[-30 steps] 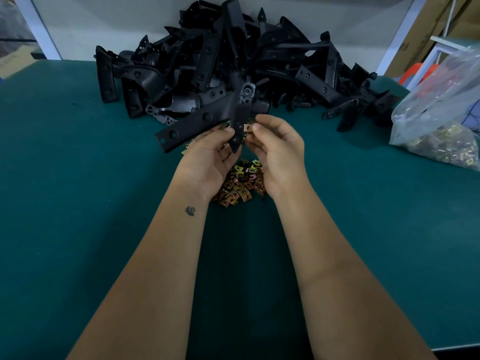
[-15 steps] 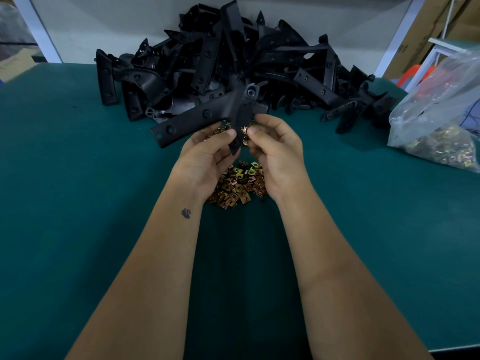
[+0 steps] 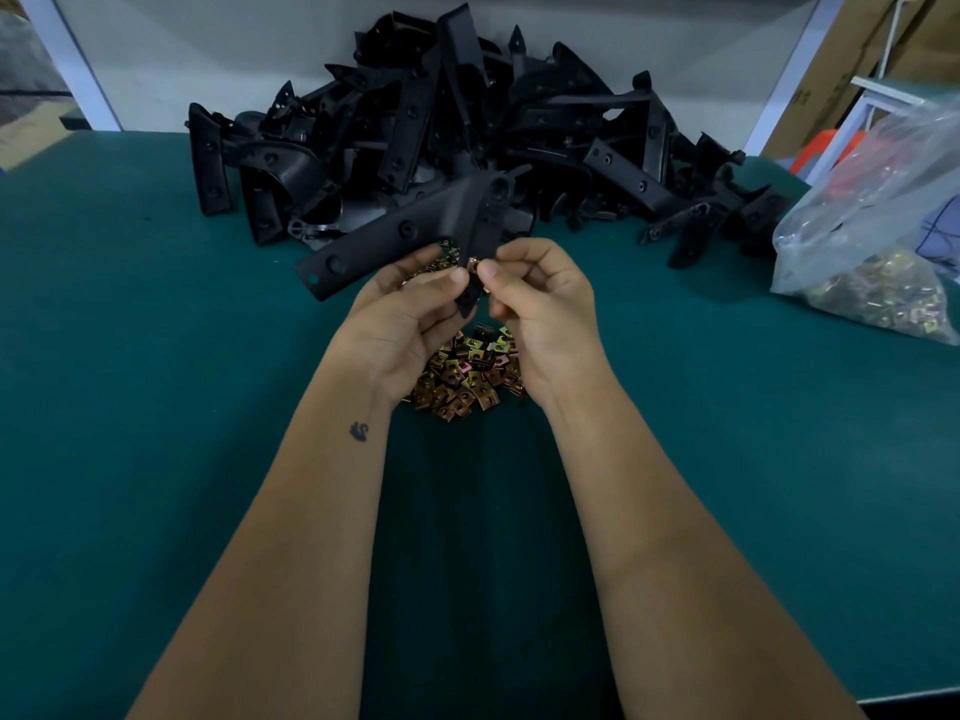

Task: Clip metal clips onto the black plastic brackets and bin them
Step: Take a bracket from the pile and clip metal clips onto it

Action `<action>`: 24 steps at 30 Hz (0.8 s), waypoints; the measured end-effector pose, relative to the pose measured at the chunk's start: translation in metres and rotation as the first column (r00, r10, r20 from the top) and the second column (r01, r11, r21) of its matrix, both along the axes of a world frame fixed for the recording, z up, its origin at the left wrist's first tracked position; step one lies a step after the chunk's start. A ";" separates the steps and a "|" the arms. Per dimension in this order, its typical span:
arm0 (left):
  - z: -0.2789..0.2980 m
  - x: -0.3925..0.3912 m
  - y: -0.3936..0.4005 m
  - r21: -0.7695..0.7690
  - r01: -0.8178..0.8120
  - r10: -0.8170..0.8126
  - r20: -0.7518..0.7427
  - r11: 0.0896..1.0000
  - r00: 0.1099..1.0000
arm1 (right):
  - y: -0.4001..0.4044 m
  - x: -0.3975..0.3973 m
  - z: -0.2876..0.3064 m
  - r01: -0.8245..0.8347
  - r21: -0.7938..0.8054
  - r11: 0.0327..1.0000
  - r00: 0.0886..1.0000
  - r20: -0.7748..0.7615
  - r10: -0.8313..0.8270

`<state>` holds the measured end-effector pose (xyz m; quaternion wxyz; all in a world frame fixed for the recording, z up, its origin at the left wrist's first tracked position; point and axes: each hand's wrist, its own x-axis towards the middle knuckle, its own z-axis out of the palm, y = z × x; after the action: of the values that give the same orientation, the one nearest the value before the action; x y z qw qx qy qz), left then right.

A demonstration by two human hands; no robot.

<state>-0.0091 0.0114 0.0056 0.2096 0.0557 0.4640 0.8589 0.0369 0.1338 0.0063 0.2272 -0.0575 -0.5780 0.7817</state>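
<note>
My green table (image 3: 156, 407) carries a heap of black brackets (image 3: 467, 137), loose metal clips (image 3: 467, 376), and a clip-filled plastic bag (image 3: 878, 241).

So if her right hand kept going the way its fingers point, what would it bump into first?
Probably the black bracket, where the right hand pinches a metal clip; just past it, the left hand's thumb. Depth is unclear.

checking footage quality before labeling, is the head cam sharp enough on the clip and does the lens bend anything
Head view: dim, even light; the bracket held by the left hand reads clearly, but the clip pinched by the right hand is tiny and soft. Head view: the wide lens bows the table edge and stretches the forearms. Head view: the clear bag shows mild sheen, no harsh glare.
</note>
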 end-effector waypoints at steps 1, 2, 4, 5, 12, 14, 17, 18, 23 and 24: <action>0.000 0.000 0.000 -0.004 -0.003 0.003 0.000 1.000 1.000 | 0.000 0.000 0.000 0.015 0.023 1.000 1.000 0.000 -0.015; -0.001 0.000 0.000 -0.008 -0.005 0.005 -0.002 1.000 1.000 | 0.001 0.000 0.000 0.029 0.044 0.999 1.000 0.001 -0.029; -0.001 0.000 0.000 -0.016 -0.013 0.013 -0.009 1.000 1.000 | 0.001 0.001 0.001 0.053 0.076 0.996 0.999 0.010 -0.054; -0.001 0.000 0.000 -0.021 -0.022 0.022 -0.016 1.000 1.000 | 0.001 0.001 0.001 0.061 0.087 0.994 0.998 0.016 -0.063; 0.003 -0.005 -0.005 0.068 -0.224 0.227 -0.036 0.972 0.973 | -0.006 -0.001 0.002 0.115 0.270 0.956 0.990 0.042 -0.131; 0.003 -0.011 -0.013 0.137 -0.332 0.332 0.025 0.933 0.943 | -0.009 -0.002 -0.001 0.122 0.554 0.824 0.979 0.071 -0.192; 0.002 -0.019 -0.026 0.258 -0.436 0.413 0.139 0.862 0.900 | -0.011 -0.001 -0.008 -0.021 0.882 0.471 0.969 0.133 -0.206; 0.000 -0.022 -0.030 0.282 -0.452 0.423 0.160 0.847 0.892 | -0.012 -0.001 -0.010 -0.096 0.928 0.360 0.964 0.176 -0.197; -0.005 -0.026 -0.037 0.321 -0.488 0.435 0.224 0.812 0.872 | -0.014 -0.003 -0.014 -0.246 0.959 0.139 0.945 0.269 -0.184; -0.005 -0.027 -0.037 0.316 -0.484 0.431 0.227 0.816 0.874 | -0.014 -0.003 -0.013 -0.233 0.960 0.153 0.949 0.259 -0.181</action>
<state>-0.0357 -0.0256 0.0004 0.0158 -0.0823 0.2803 0.9562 0.0341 0.1201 -0.0068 0.1003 -0.0090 -0.9748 0.1990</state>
